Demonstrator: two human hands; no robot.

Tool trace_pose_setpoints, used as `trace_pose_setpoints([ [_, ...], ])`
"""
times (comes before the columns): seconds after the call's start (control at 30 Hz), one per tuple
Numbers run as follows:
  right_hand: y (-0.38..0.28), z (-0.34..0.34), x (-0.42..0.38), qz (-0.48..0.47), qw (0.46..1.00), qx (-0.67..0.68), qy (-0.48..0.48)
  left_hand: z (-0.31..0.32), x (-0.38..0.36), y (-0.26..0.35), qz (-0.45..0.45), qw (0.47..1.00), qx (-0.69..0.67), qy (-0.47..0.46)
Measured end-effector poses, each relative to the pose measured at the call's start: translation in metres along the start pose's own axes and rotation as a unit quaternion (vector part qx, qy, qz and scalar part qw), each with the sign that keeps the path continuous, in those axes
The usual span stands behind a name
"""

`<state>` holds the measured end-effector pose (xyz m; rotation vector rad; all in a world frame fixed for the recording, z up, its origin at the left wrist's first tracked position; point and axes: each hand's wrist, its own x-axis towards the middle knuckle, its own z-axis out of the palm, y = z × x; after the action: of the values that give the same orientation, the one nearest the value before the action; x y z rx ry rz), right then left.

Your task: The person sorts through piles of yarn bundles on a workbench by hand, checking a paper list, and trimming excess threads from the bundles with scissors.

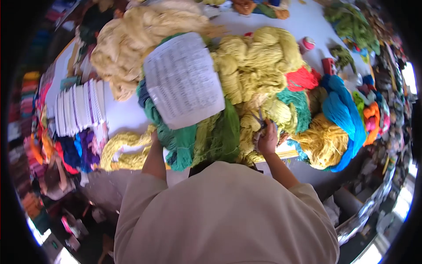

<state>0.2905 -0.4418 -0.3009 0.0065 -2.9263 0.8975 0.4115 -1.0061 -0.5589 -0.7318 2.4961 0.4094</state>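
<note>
My right hand [268,137] is closed around dark-handled scissors [260,120], whose blades point up over the pale yellow yarn [250,110]. My left hand [154,135] is at the left edge of the teal yarn [182,145], beside a pale yellow skein [125,145]; its fingers are mostly hidden by yarn. A sheet of paper with handwritten lines [184,81] lies on top of the teal and green yarn. Dark green yarn [225,132] hangs between my hands at the table's near edge.
Cream yarn [140,35] is heaped at the back left, near stacked white bundles [79,108]. Golden yarn [323,141], bright blue yarn [343,119] and red yarn [303,79] lie on the right. Another person's arm [60,174] shows at far left.
</note>
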Motion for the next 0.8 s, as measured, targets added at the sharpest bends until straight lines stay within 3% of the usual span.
trace_pose_setpoints([
  [0.03, 0.005, 0.003, 0.000, 0.005, 1.000, 0.010, -0.007, 0.010, 0.004, -0.006, -0.004, 0.997, -0.055, 0.054],
  [0.07, 0.004, 0.003, 0.000, 0.001, 1.000, 0.018, -0.008, -0.011, -0.007, 0.011, -0.092, 0.992, -0.088, 0.003],
  [0.17, -0.001, 0.003, 0.001, -0.016, 1.000, 0.007, -0.005, -0.046, -0.028, 0.039, -0.068, 0.995, -0.067, -0.014],
  [0.3, 0.000, 0.004, 0.000, -0.024, 1.000, 0.000, -0.007, -0.062, -0.041, 0.055, -0.109, 0.984, -0.139, -0.008],
  [0.43, 0.000, 0.004, -0.002, -0.039, 0.999, -0.007, -0.005, -0.098, -0.063, 0.089, -0.136, 0.983, -0.124, -0.028],
  [0.57, -0.003, 0.004, -0.004, -0.030, 0.999, -0.013, 0.006, -0.101, -0.068, 0.093, -0.128, 0.982, -0.139, -0.012],
  [0.7, -0.014, -0.014, -0.020, 0.050, 0.998, 0.023, 0.008, -0.091, -0.062, 0.084, -0.078, 0.987, -0.140, -0.009],
  [0.77, -0.019, -0.029, -0.044, 0.001, 0.996, -0.025, 0.084, -0.090, -0.062, 0.080, -0.045, 0.993, -0.111, -0.010],
  [0.8, -0.021, -0.036, -0.060, 0.030, 0.993, 0.049, 0.101, -0.085, -0.058, 0.077, -0.022, 0.996, -0.083, -0.008],
])
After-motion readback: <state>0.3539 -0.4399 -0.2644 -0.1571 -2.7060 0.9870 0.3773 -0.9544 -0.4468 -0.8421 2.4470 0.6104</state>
